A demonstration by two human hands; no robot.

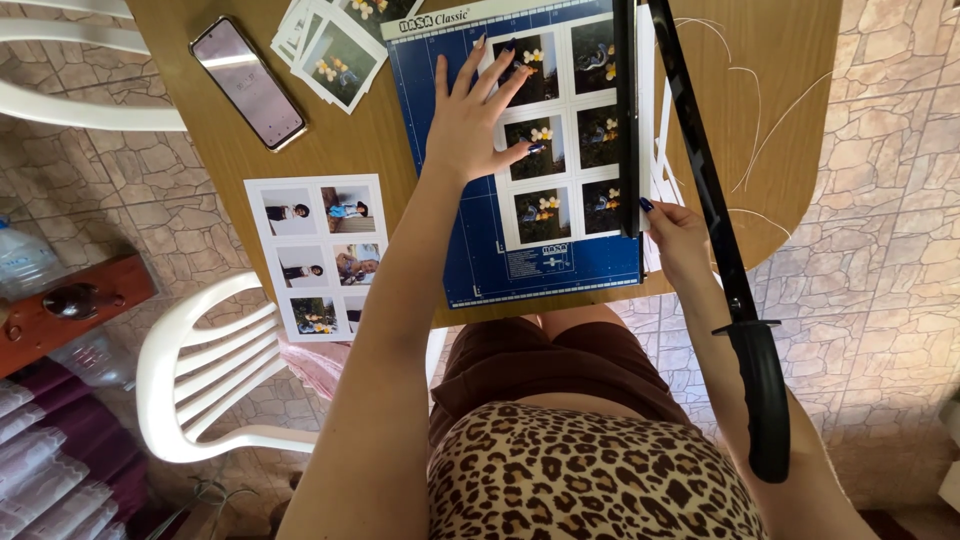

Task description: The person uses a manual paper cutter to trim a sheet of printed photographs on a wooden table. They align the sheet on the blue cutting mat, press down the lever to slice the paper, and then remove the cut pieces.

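A photo sheet (560,130) lies on a blue paper cutter (480,260) on the worktop (380,150). The left hand (475,115), fingers spread, presses it flat; the right hand (672,228) pinches its lower edge. The thin sheet likely bends and slides easily.

Both hands (470,125) (672,232) on photo sheet (570,130) atop blue paper cutter (470,250)

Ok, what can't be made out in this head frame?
- Right hand: fingertips hidden behind the photo sheet edge and cutter rail.
- Paper cutter: far end cut off by the top edge.
- Stack of cut photos: partly cut off at the top edge.
- Second photo sheet: pictures too small to read.
- Left hand: palm side hidden.
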